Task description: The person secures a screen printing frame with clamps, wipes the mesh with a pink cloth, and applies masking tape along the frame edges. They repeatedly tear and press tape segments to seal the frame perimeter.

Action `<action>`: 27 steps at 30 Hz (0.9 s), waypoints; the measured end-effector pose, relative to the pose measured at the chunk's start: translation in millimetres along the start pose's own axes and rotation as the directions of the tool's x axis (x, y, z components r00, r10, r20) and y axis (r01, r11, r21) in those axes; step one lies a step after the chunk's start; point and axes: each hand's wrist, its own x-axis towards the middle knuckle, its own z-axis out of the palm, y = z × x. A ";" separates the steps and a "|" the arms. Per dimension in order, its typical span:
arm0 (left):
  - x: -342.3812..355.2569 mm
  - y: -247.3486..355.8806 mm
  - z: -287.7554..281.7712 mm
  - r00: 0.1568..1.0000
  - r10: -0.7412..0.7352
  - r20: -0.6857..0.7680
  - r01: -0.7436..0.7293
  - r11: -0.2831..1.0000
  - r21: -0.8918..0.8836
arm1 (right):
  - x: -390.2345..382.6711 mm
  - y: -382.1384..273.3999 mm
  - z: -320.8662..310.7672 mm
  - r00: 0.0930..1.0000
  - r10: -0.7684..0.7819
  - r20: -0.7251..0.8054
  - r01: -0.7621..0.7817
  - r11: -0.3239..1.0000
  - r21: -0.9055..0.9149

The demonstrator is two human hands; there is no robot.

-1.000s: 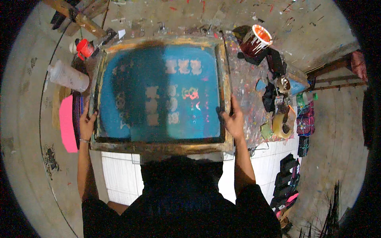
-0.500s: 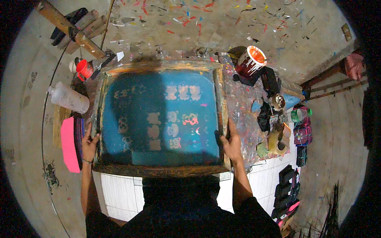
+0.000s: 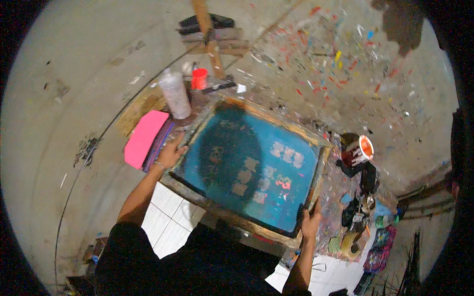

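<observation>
A wooden-framed printing screen (image 3: pixel 276 238) with blue mesh and pale and pink bear-like figures lies on a paint-stained table. My left hand (image 3: pixel 169 154) grips its left rail, with the thumb at the frame's edge and the other fingers partly hidden. On the opposite side, my right hand (image 3: pixel 310 223) holds the right rail near the near corner. A stack of pink and dark sheets (image 3: pixel 146 138) lies just left of my left hand. A shadow covers the left part of the mesh.
Beyond the left hand stand a cloudy plastic bottle (image 3: pixel 175 96) and a red cup (image 3: pixel 199 79). At the right are an ink-streaked tub (image 3: pixel 359 151) with orange inside, tape rolls (image 3: pixel 349 245) and a green-capped bottle (image 3: pixel 386 220). White tiles (image 3: pixel 168 212) show below.
The whole view has turned and shifted, so the screen now looks tilted, its right side lower. Both hands stay at the screen's side rails.
</observation>
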 end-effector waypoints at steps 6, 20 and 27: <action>-3.6 -9.4 3.7 0.992 0.087 -0.096 -0.057 0.959 0.278 | 5.7 18.0 0.9 0.994 -0.103 0.027 0.107 0.965 -0.238; -49.1 69.9 -53.3 0.828 -0.035 -0.560 -0.077 0.982 -0.174 | -34.3 -28.6 -31.1 0.953 -0.304 0.000 0.284 0.892 -0.351; -22.8 73.0 -10.5 0.815 0.361 -0.454 -0.347 0.930 0.118 | -84.4 -29.5 -43.7 0.945 -0.235 -0.230 0.171 0.949 -0.266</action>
